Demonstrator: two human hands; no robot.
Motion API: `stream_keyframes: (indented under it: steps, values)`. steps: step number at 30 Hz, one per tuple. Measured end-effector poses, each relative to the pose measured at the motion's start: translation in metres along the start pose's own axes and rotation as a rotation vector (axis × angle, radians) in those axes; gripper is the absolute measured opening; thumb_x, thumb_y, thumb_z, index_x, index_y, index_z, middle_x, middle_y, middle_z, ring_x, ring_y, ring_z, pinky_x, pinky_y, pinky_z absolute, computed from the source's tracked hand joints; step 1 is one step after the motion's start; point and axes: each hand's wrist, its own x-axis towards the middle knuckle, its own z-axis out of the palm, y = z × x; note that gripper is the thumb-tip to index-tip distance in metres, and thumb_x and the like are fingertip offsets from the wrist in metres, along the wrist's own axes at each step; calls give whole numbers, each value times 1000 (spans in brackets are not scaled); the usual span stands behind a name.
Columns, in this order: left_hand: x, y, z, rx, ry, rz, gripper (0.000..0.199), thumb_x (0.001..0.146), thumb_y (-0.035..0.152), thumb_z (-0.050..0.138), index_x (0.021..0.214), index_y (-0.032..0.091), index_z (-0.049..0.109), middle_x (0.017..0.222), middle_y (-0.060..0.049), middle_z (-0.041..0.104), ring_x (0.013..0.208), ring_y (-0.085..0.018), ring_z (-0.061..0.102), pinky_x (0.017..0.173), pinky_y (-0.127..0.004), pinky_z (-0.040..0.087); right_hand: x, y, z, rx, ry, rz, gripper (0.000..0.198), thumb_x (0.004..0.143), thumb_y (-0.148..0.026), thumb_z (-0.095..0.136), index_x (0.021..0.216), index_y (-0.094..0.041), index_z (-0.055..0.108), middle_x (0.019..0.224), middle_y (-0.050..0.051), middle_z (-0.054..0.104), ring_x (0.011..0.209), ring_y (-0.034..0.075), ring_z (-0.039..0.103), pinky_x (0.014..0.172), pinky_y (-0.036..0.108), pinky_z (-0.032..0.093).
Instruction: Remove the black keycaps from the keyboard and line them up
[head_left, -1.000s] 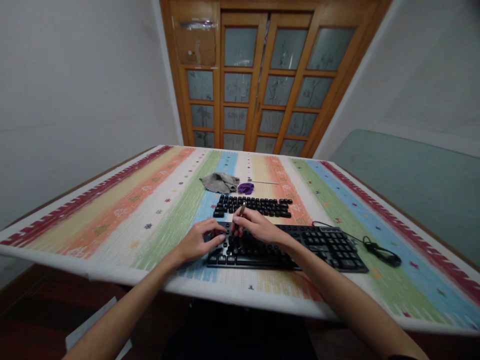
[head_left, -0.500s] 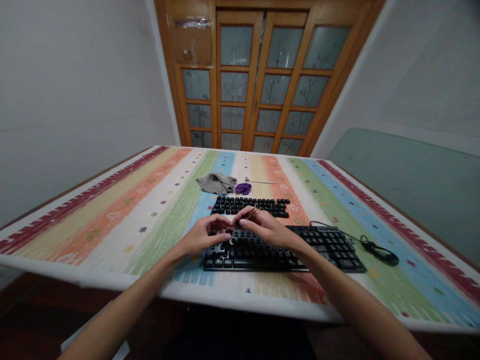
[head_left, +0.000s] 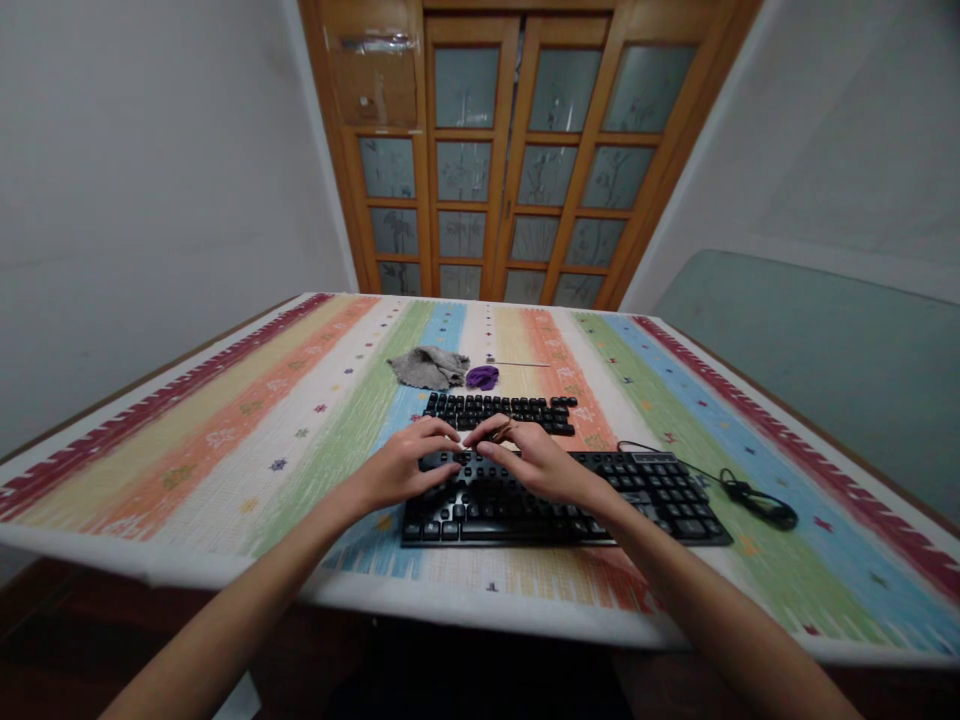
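Observation:
A black keyboard (head_left: pixel 517 525) lies near the table's front edge, with bare switches showing over its left and middle part. Keys still cover its right side and parts of its bottom row. Over the upper left of the keyboard is my left hand (head_left: pixel 411 462), its thumb and fingers apart. Facing it, my right hand (head_left: pixel 529 458) has thumb and fingers drawn together close to the left fingertips. Something thin and brownish shows at the right fingers; I cannot make out what it is. Behind the keyboard, loose black keycaps (head_left: pixel 536 410) stand in rows, partly hidden by my hands.
A grey cloth (head_left: pixel 427 368) and a purple bundle (head_left: pixel 482 377) lie beyond the keycaps. Near them is a thin rod (head_left: pixel 521 364). The coiled cable (head_left: pixel 757 502) rests right of the keyboard on the striped tablecloth (head_left: pixel 202 430). Wooden doors stand behind the table.
Both hands stay over the upper left of the keyboard, with only small finger shifts. The view has moved slightly. Keycaps and cloths appear to lie as before.

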Motion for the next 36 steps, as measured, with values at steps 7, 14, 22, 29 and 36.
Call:
stream_keyframes:
  steps: [7,14,22,29,36]
  values:
    - [5,-7,-1,-12,28,-24,9,86,19,63,94,17,65,111,-9,57,108,-20,57,97,-34,48,-1,2,3,1,120,33,16,96,-25,51,99,-18,64,97,6,69,88,18,65,79,31,49]
    - [6,-20,-6,48,63,-26,5,85,19,62,89,18,64,109,-7,57,106,-19,57,97,-34,48,-1,8,0,-11,179,58,16,96,-25,53,101,-18,66,97,6,69,84,17,64,78,30,48]
    - [13,-51,-2,324,-51,24,3,81,15,62,84,15,62,110,-11,56,105,-24,56,92,-39,50,-2,10,1,-36,160,52,17,96,-25,53,100,-17,67,98,6,69,86,17,64,78,30,49]
    - [20,-58,4,409,-150,-10,5,78,12,62,81,15,61,111,-10,57,107,-25,55,92,-38,50,-3,5,-1,-48,142,67,18,96,-27,53,97,-17,68,97,6,70,84,17,65,76,30,50]
    - [20,-63,7,428,-176,-34,5,79,12,60,81,15,62,110,-10,57,106,-24,55,91,-37,50,-5,5,-1,-53,114,58,17,95,-27,54,96,-17,67,97,7,71,85,17,66,77,29,49]
